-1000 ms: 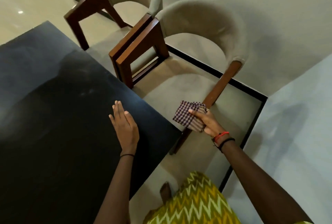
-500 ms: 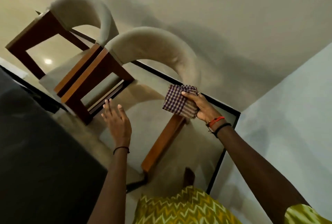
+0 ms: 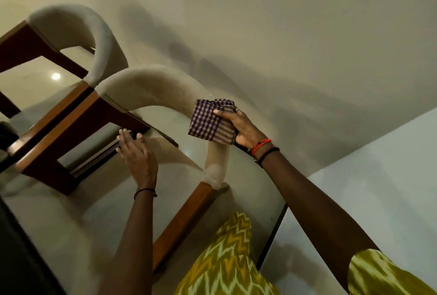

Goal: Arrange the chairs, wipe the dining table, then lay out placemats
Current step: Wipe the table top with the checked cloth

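Two chairs with curved beige backs and brown wooden frames stand side by side. The near chair (image 3: 151, 81) is right in front of me, the far chair (image 3: 71, 20) behind it at upper left. My right hand (image 3: 241, 126) holds a folded purple-and-white checked cloth (image 3: 210, 121) against the right side of the near chair's padded back. My left hand (image 3: 138, 156) hovers flat with fingers apart over the near chair's seat, holding nothing. A dark strip of the dining table (image 3: 16, 254) shows at the lower left edge.
A beige wall fills the top and right. A pale blue-grey panel (image 3: 378, 188) stands at the right, close to the near chair. The glossy floor shows a light reflection (image 3: 55, 76) under the far chair. My yellow patterned clothing (image 3: 227, 264) fills the bottom.
My view has swung away from the dark table toward the chairs. My right hand with the cloth rose onto the near chair's back. My left hand left the tabletop and is over the seat.
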